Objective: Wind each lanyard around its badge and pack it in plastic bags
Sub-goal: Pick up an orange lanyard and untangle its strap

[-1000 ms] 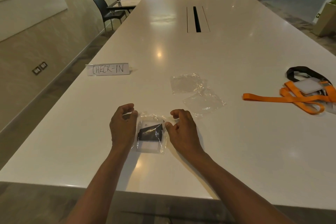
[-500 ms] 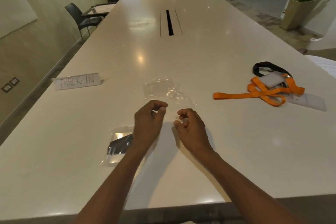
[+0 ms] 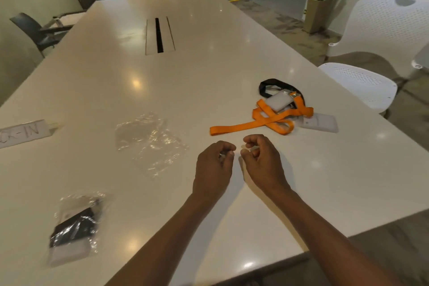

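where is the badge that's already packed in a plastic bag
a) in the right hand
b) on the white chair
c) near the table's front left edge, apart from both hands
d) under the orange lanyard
c: the bagged badge with its black lanyard wound round it lies on the table at the near left, well clear of the left hand and the right hand, which hold nothing.

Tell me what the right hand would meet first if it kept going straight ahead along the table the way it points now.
Probably the orange lanyard: its long strap lies across the table just beyond the right hand. The hand's height above the table is unclear, so it might pass over it.
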